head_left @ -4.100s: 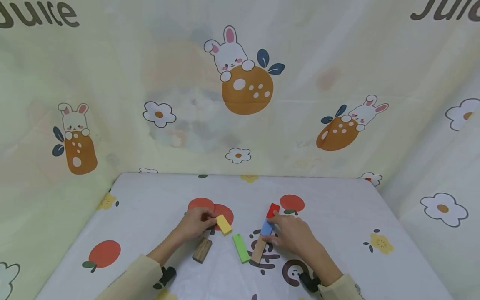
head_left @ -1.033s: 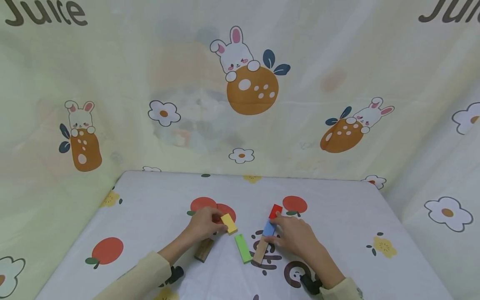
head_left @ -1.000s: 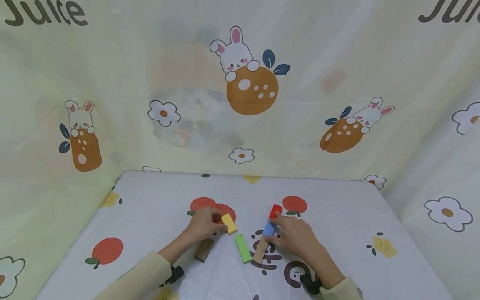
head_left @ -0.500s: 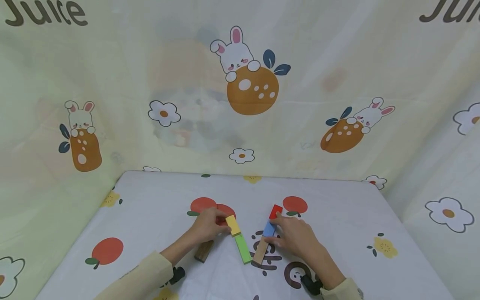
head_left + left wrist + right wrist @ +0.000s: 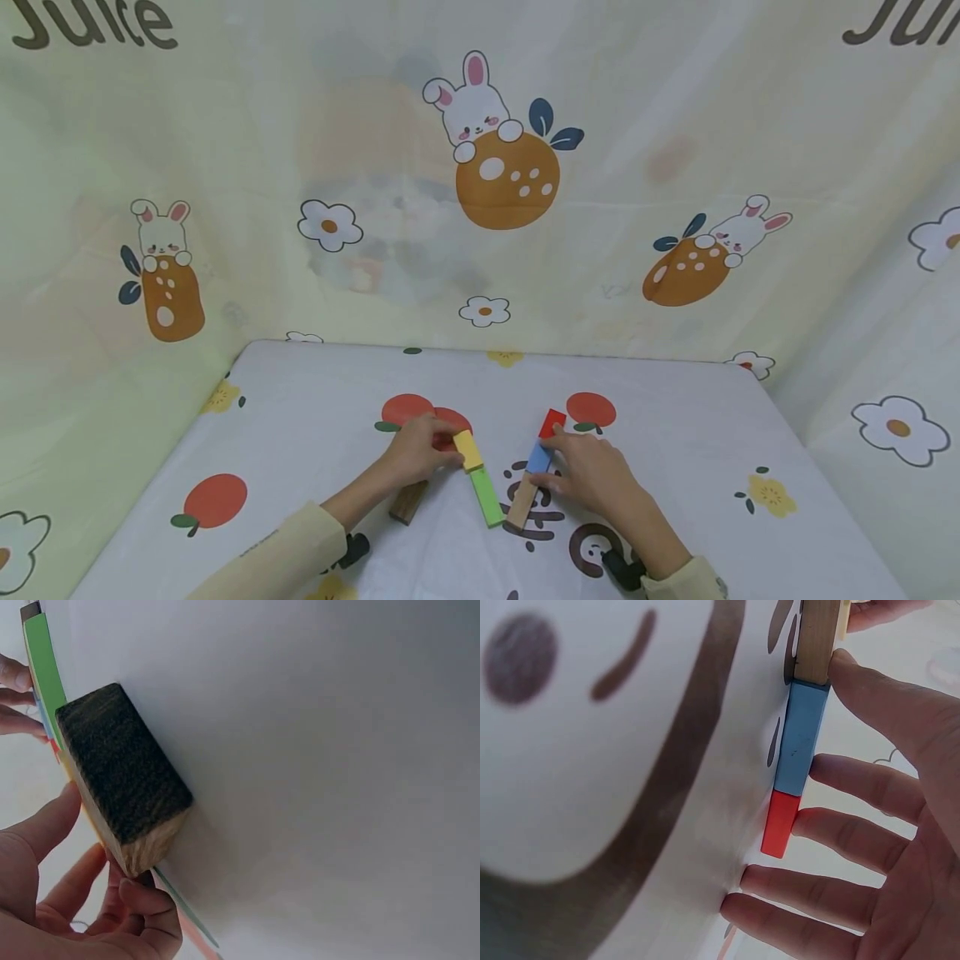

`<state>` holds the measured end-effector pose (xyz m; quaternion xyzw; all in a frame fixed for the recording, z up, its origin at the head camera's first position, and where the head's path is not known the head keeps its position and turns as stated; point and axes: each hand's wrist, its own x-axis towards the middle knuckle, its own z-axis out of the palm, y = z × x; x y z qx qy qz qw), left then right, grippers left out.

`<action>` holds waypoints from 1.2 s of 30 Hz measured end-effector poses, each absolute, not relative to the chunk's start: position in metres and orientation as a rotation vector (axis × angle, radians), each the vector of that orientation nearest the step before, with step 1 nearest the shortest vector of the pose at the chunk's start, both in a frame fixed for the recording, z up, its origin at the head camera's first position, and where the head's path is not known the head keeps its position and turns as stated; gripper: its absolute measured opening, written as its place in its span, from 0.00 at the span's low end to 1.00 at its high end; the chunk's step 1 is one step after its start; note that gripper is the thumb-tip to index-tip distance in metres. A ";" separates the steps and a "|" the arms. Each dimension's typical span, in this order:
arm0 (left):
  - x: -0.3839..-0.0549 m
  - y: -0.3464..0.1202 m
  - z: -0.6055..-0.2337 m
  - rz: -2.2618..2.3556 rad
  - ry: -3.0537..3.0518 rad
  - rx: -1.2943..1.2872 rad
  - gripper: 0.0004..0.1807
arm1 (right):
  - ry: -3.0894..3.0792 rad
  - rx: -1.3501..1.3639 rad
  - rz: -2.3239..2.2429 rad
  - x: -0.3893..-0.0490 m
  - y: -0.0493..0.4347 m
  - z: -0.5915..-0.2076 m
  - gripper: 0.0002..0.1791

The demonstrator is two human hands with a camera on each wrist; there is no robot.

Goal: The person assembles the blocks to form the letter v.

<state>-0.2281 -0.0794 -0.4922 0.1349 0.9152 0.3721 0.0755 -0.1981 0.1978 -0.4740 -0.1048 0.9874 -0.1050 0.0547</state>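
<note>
My left hand (image 5: 415, 452) pinches a yellow block (image 5: 468, 451) between thumb and fingers. The block's near end meets the far end of a green block (image 5: 487, 498) lying flat. Opposite, a tan block (image 5: 521, 502), a blue block (image 5: 538, 457) and a red block (image 5: 551, 423) lie end to end in a slanting line. My right hand (image 5: 596, 477) rests along that line: in the right wrist view the thumb touches the tan block, with extended fingers against the blue and red ones. A dark brown wooden block (image 5: 124, 761) lies apart, partly hidden by the left hand in the head view.
The two lines form a V, their near ends close together. A white cloth (image 5: 322, 400) printed with fruit and flowers covers the table. Behind it hangs a rabbit-patterned curtain (image 5: 375, 125). Black wrist cameras (image 5: 622, 570) sit low, near the cloth.
The left hand has brought the yellow block right and nearer, from apart to against the green block's far end. The right hand stays on its line. Over the last half second, little moves.
</note>
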 end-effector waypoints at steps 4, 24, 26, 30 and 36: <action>-0.228 -0.078 -0.492 1.111 2.746 0.410 0.25 | 2.998 -0.315 -0.320 -0.198 0.198 -0.474 0.36; -0.229 -0.080 -0.493 1.102 2.718 0.467 0.24 | 3.011 -0.314 -0.335 -0.199 0.198 -0.477 0.35; -0.228 -0.080 -0.492 1.107 2.713 0.483 0.24 | 3.009 -0.309 -0.338 -0.199 0.198 -0.477 0.36; -0.228 -0.080 -0.490 1.106 2.713 0.496 0.25 | 3.009 -0.313 -0.340 -0.198 0.198 -0.477 0.36; -0.228 -0.082 -0.491 1.120 2.692 0.487 0.25 | 3.013 -0.313 -0.328 -0.198 0.197 -0.477 0.35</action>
